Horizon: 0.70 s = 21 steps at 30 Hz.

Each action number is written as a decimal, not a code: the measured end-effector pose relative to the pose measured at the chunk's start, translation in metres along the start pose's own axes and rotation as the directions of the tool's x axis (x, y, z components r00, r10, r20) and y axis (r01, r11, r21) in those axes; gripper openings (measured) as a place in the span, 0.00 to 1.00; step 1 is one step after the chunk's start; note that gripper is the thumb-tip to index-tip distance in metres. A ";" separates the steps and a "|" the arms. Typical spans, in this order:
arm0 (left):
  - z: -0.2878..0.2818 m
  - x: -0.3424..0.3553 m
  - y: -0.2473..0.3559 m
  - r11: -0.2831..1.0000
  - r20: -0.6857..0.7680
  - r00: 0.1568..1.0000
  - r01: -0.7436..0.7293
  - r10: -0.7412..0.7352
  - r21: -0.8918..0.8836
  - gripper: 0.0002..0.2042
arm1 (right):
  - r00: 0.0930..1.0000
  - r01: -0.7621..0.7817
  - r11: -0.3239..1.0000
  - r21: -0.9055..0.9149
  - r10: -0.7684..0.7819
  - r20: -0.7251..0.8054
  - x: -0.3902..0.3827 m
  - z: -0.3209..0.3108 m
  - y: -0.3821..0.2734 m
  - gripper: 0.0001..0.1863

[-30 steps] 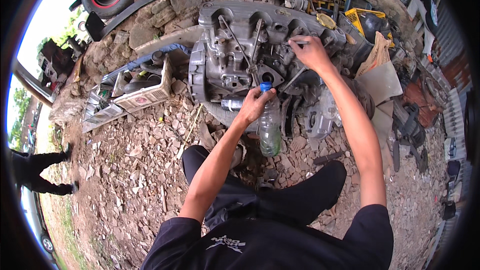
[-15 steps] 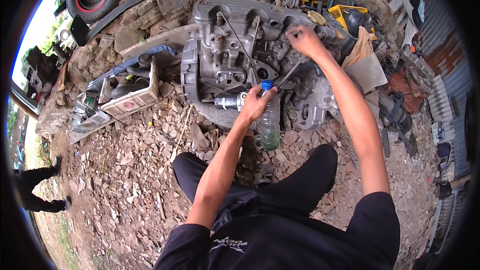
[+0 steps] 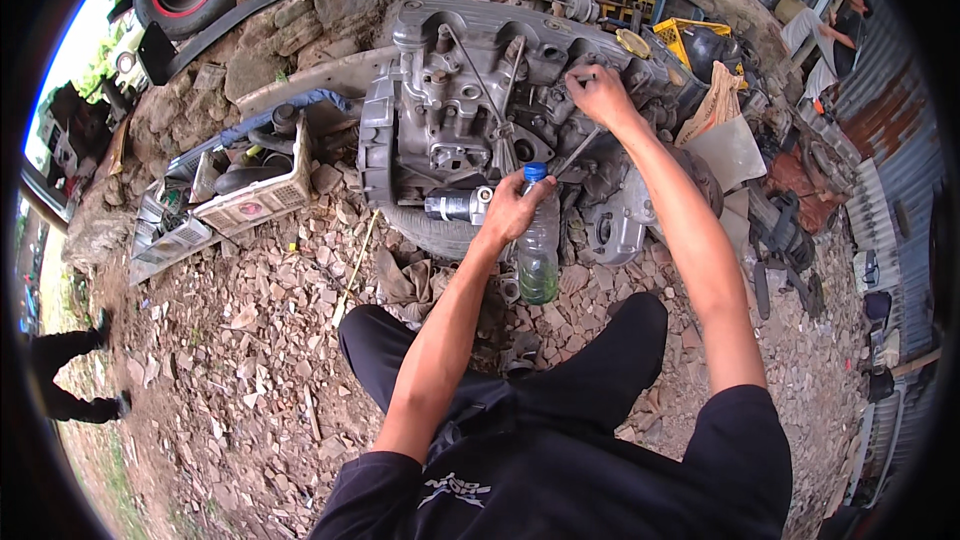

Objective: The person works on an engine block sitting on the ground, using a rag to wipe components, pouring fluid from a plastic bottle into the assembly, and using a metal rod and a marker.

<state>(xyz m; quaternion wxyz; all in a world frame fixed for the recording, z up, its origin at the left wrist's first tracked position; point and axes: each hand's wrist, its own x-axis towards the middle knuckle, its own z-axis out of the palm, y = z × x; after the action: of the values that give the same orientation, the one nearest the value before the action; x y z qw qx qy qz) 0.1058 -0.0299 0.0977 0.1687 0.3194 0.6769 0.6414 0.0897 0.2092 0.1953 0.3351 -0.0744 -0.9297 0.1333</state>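
Rubble-strewn ground (image 3: 250, 340) spreads below a big grey engine (image 3: 440, 90), a white crate (image 3: 265, 195) of parts to its left. In front of the engine is a clear bottle (image 3: 539, 250) with greenish liquid low inside — gripped near its neck by the left hand (image 3: 515, 208). The right hand (image 3: 600, 95) is at the engine's upper part, fingers curled — whether around anything I cannot tell — and a blue cap (image 3: 536, 171) tops the bottle.

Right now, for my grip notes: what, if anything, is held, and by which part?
The left hand holds the bottle near its top, just below the cap. Whether the right hand holds anything cannot be told.
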 end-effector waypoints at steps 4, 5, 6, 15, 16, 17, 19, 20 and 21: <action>-0.010 -0.003 -0.008 0.998 -0.007 0.998 0.066 -0.066 0.023 0.19 | 1.000 0.025 0.999 0.046 -0.025 -0.007 0.006 -0.005 -0.016 0.12; -0.008 -0.004 -0.006 0.999 -0.008 0.999 0.048 -0.047 0.019 0.19 | 0.999 -0.040 0.993 0.110 0.041 -0.004 0.007 -0.013 -0.024 0.12; -0.006 -0.003 -0.004 0.999 -0.010 1.000 0.030 -0.029 0.015 0.19 | 0.998 -0.039 0.963 0.267 0.025 0.055 0.006 -0.001 -0.008 0.13; -0.003 0.001 -0.007 0.999 -0.015 0.999 0.046 -0.046 0.015 0.19 | 0.996 0.068 0.996 0.058 -0.064 -0.060 -0.008 0.004 -0.010 0.15; -0.002 0.001 -0.006 0.999 -0.012 0.999 0.045 -0.045 -0.014 0.18 | 0.997 0.064 0.996 0.057 -0.062 -0.039 -0.008 0.003 -0.009 0.15; -0.001 0.001 -0.005 0.999 -0.009 0.999 0.043 -0.043 -0.018 0.18 | 0.998 0.062 0.996 0.057 -0.061 -0.020 -0.009 0.001 -0.010 0.14; -0.006 -0.001 -0.006 0.998 -0.014 0.998 0.053 -0.053 -0.017 0.18 | 0.998 0.048 0.996 0.074 -0.044 -0.055 -0.008 -0.008 -0.030 0.12; -0.004 -0.001 -0.005 0.998 -0.014 0.998 0.054 -0.054 -0.016 0.18 | 0.995 0.047 0.995 0.093 -0.038 -0.095 -0.008 -0.010 -0.030 0.12; -0.003 -0.001 -0.005 0.998 -0.014 0.998 0.056 -0.056 -0.016 0.18 | 0.991 0.047 0.992 0.113 -0.031 -0.133 -0.011 -0.011 -0.030 0.12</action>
<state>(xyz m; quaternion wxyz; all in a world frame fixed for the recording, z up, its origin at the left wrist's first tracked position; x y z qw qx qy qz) 0.1031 -0.0327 0.0932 0.1842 0.2943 0.6819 0.6437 0.1037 0.1806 0.2062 0.4017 -0.0452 -0.8977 0.1754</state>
